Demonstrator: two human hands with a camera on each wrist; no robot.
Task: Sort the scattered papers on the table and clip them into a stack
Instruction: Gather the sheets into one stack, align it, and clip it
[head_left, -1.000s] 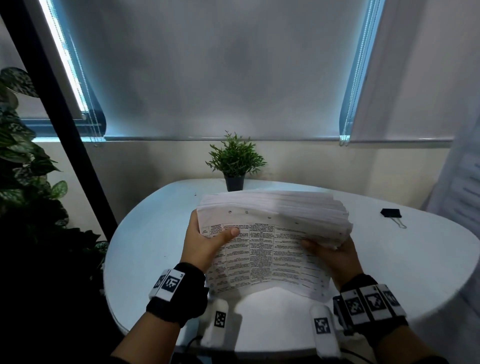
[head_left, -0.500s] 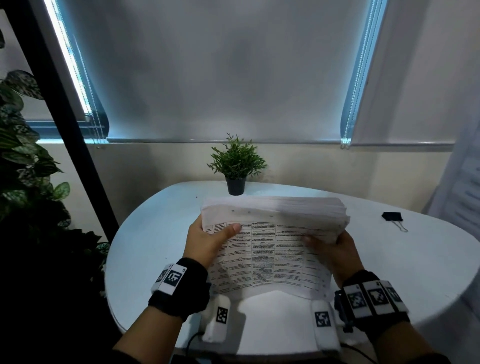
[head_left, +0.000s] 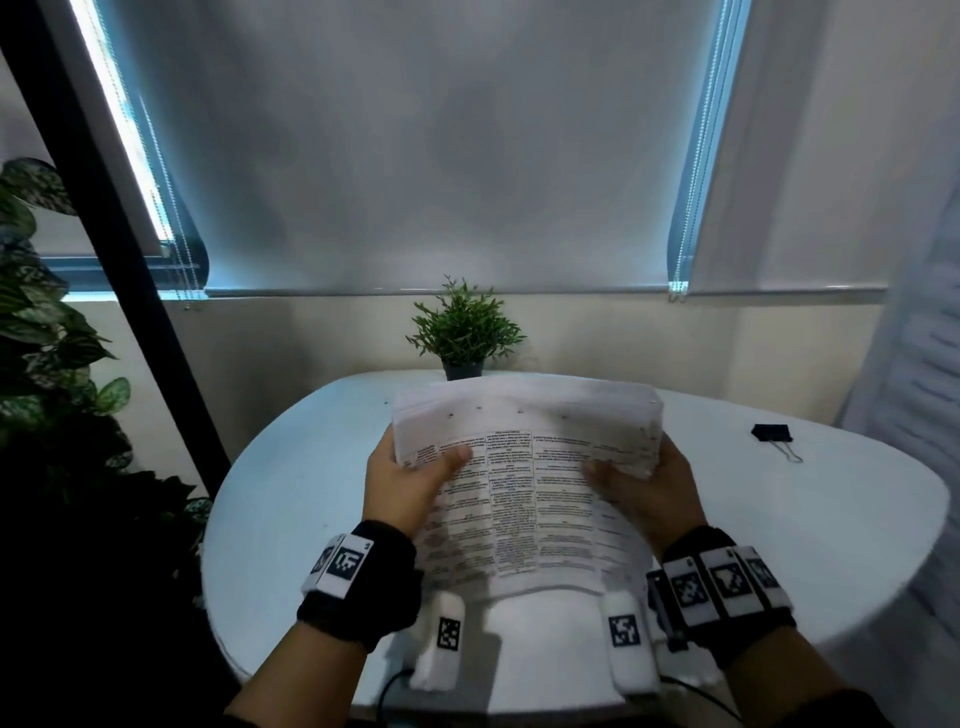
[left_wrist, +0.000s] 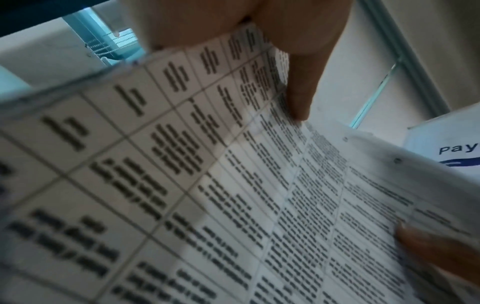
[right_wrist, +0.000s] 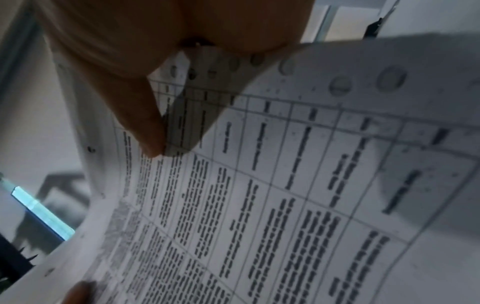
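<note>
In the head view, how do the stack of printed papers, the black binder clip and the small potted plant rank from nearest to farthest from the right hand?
1. The stack of printed white papers: held by the right hand at its right edge.
2. The black binder clip: on the white table, to the hand's right and apart from it.
3. The small green potted plant: at the table's far edge, behind the papers.

1. The words on the stack of papers (head_left: 524, 499) are too blurry to read in every view;
2. The fingers of the left hand (head_left: 400, 488) and right hand (head_left: 644, 493) hide behind the paper;
3. A blue word on a sign (left_wrist: 451, 148) is cut off at the edge;
4. The pot of the little plant (head_left: 464, 332) is partly hidden behind the papers.
</note>
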